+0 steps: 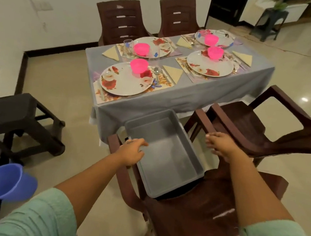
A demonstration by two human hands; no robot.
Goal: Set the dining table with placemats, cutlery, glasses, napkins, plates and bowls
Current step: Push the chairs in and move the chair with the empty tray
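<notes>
Both grips curl round the armrests of the brown chair (188,210), left hand (131,152) and right hand (219,145), so a tilt could tip the grey tub (166,152) off its seat toward the laid surface (175,96), jolting plates (126,81).

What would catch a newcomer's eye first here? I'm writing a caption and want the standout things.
Most striking are the four bright pink bowls, each on a floral plate on the grey-clothed table. Close to the camera, a grey tub with nothing in it sits on a brown chair, with the left hand gripping its near left rim and the right hand on the chair's arm. A blue bucket lies tipped at lower left.
</notes>
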